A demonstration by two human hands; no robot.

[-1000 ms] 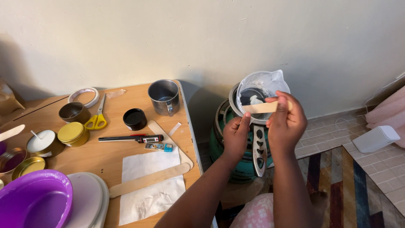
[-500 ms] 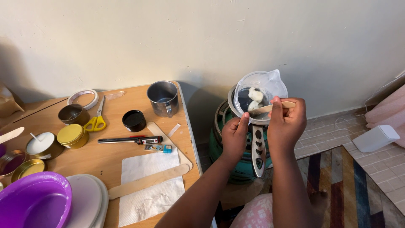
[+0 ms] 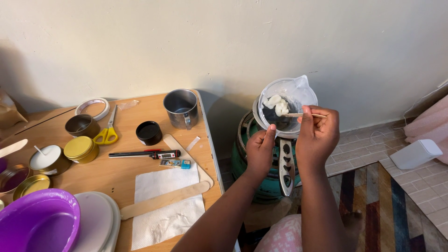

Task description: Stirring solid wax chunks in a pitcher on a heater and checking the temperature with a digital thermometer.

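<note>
A thin wooden stick is pinched between the thumb and fingertips of the right hand, its far end reaching into a clear plastic jug where white waxy lumps lie. The jug sits in a metal pot on top of a green gas cylinder, just beside the tabletop. The left hand is closed around the jug's near rim, the thumb raised against it.

The stick is judged light and stiff but easily snapped, so it is best held near its free end. The lumps look soft and sticky. The jug seems thin, light and easily tipped, and is best steadied at the rim.

On the tabletop, yellow scissors, a steel mug and a digital thermometer are laid well apart from both hands.
</note>
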